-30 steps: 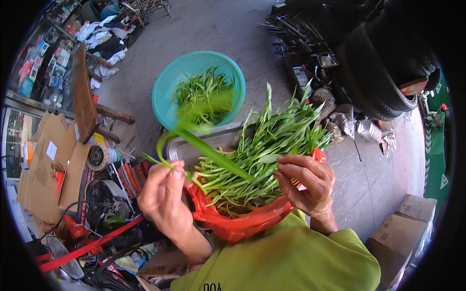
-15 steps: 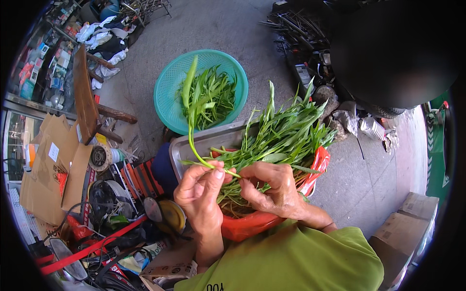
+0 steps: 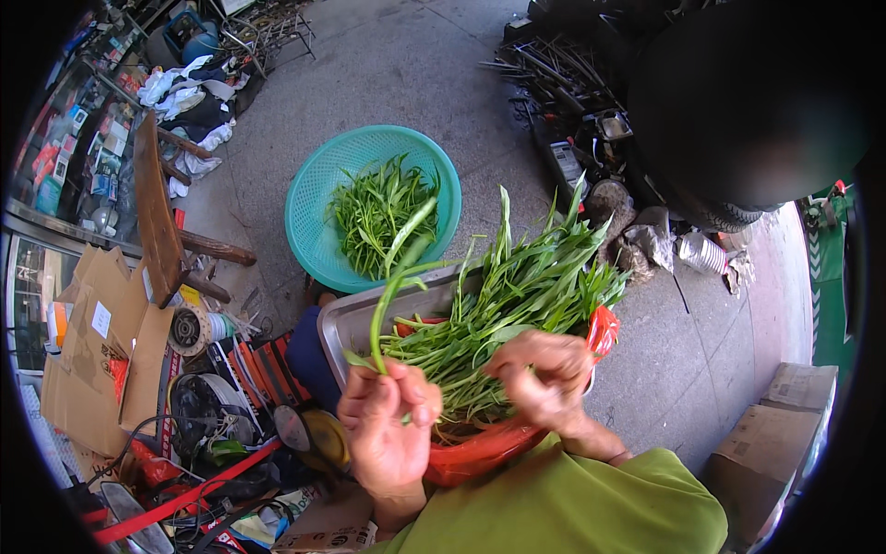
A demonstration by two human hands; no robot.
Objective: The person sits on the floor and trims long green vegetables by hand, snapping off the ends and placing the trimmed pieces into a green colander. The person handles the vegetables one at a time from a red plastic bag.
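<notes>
My left hand (image 3: 388, 439) pinches the lower end of a green water spinach stem (image 3: 379, 319) between thumb and fingers; its leafy top leans up toward the basket. My right hand (image 3: 546, 374), blurred by motion, is curled with fingertips together above the leafy pile; whatever it may hold cannot be made out. Below both hands lies a heap of water spinach (image 3: 531, 291), its leaves pointing away from me, in a red plastic bag (image 3: 484, 456) on a metal tray (image 3: 432, 297). Beyond the tray stands a turquoise perforated basket (image 3: 300, 222) with loose greens (image 3: 378, 208) inside.
At left are a wooden stool (image 3: 157, 212), an opened cardboard box (image 3: 88, 342) and a clutter of cables and a red strap (image 3: 189, 497). Scrap metal and a dark tyre (image 3: 729, 217) stand at far right. Cardboard boxes (image 3: 771, 443) sit at lower right.
My hands have parted: the right has moved off the stem, to the right, while the left keeps the stem and has shifted slightly down. The view has tilted a little.
</notes>
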